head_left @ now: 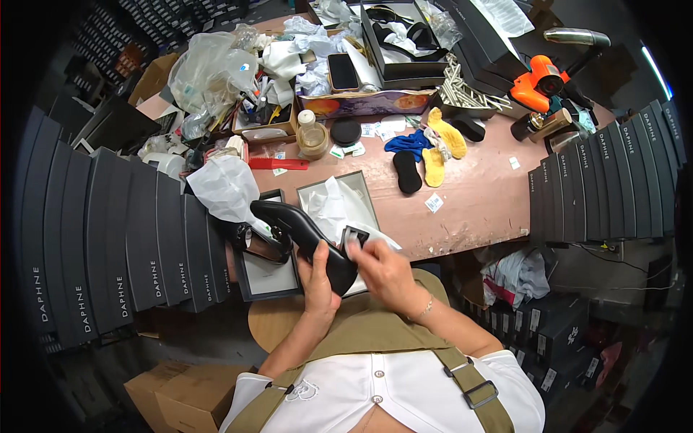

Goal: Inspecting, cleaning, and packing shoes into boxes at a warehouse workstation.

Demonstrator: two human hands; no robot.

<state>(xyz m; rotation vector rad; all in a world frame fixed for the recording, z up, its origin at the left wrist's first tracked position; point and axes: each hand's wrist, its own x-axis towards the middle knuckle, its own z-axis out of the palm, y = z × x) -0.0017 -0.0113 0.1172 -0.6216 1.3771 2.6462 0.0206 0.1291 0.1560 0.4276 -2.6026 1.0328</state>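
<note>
My left hand (317, 281) is wrapped round a black shoe (303, 225), tilted above the near edge of the table. Close against the shoe's near right side, my right hand (390, 274) has its fingers pinched together; they are slightly blurred. A dark square piece (354, 237) shows at those fingertips, and I cannot tell whether it belongs to the shoe. Left of the hands is an open shoe box (271, 286) with another black shoe (266, 247) and white tissue paper (225, 189). Behind the held shoe lies a box lid (359, 182) with more tissue.
Black shoe boxes stand in rows at left (105, 238) and right (599, 180). Farther back are a glue jar (312, 138), a red strip (278, 164), yellow cloths (434, 167), a blue cloth (410, 144), a black pad (407, 172), a phone (343, 72) and an orange heat gun (538, 83).
</note>
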